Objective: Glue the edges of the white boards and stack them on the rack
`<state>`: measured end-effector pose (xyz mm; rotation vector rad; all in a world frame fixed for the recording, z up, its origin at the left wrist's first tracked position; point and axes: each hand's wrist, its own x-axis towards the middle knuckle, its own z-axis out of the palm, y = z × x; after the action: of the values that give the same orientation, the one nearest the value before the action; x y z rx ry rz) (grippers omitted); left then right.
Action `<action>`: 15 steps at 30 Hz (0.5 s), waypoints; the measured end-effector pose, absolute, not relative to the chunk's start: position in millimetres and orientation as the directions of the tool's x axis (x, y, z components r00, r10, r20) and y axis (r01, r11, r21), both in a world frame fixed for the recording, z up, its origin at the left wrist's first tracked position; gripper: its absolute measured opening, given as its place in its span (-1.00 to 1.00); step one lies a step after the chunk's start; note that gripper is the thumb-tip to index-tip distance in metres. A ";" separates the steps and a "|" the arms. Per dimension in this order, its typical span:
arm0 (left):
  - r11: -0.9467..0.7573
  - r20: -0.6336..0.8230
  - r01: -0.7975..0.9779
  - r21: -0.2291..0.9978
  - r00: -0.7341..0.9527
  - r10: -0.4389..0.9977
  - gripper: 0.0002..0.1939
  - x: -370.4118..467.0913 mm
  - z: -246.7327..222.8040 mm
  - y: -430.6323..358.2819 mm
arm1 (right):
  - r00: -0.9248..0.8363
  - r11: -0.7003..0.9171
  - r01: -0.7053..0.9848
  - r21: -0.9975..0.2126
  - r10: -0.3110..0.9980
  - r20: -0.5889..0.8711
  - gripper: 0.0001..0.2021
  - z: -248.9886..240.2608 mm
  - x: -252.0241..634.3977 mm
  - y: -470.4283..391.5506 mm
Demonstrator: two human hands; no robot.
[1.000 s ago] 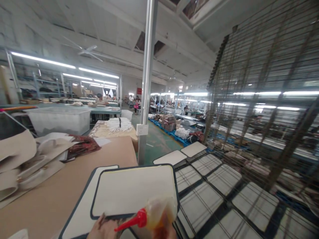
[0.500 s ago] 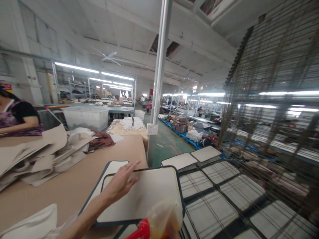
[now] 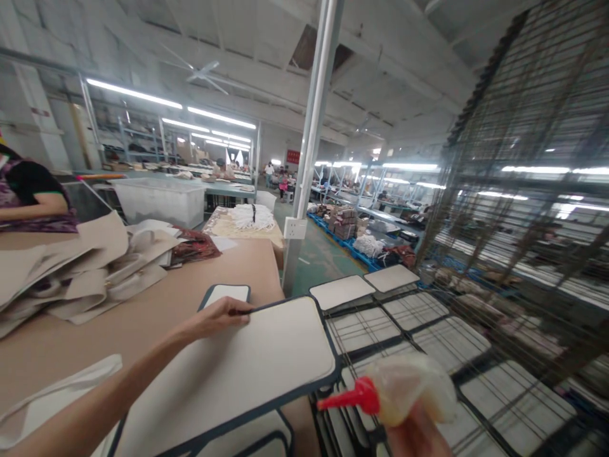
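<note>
My left hand (image 3: 233, 311) pinches the far edge of a cream panel (image 3: 257, 362) with a dark blue border, which is raised at a tilt. Similar bordered panels (image 3: 261, 435) lie beneath it near the bottom of the view. In my right hand (image 3: 419, 431) is a squeeze bottle (image 3: 413, 384) with a red nozzle pointing left, above the right side of the panel. The bottle is cloudy and holds a yellowish content. Part of my right hand is cut off by the bottom edge.
Cream fabric pieces (image 3: 95, 273) cover the left of the brown table (image 3: 190, 336). Wire racks (image 3: 404, 330) bearing cream panels stand at the right, with more racks raised above. A metal post (image 3: 314, 127) with a socket rises ahead. A person (image 3: 35, 197) is at the far left.
My left hand has gone from fingers spread over the panel to gripping its far edge. The squeeze bottle has moved right and up, and shows more clearly. The view has shifted slightly.
</note>
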<state>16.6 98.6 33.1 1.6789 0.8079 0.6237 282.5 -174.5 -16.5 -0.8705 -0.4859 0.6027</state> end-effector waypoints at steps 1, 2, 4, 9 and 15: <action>-0.126 -0.035 0.198 0.972 0.652 0.757 -0.87 12.4 35.0 96.8 | 0.804 0.513 -0.304 -0.802 0.590 0.073 -0.72 -3.5 290.2 -173.1; -0.106 -0.064 0.203 0.973 0.685 0.726 -0.87 8.7 37.8 94.1 | 0.832 0.522 -0.315 -0.792 0.554 0.034 -0.67 10.1 296.3 -170.8; -0.104 -0.099 0.209 0.972 0.771 0.630 -0.84 2.7 45.8 86.9 | 0.865 0.567 -0.243 -0.787 0.493 0.089 -0.57 35.0 303.9 -164.3; -0.150 -0.152 0.238 0.960 0.886 0.438 -0.78 -7.4 70.9 66.3 | 0.800 0.524 -0.185 -0.831 0.572 0.183 -0.39 59.9 307.5 -151.1; 0.017 -0.228 0.261 0.965 0.809 0.542 -0.87 -15.9 86.4 57.0 | 0.721 0.450 -0.171 -0.877 0.663 0.200 -0.28 63.1 305.6 -148.6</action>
<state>-15.9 57.0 86.4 1.5727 0.6584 0.2448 305.6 -148.6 63.1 -0.9765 -0.5771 0.5523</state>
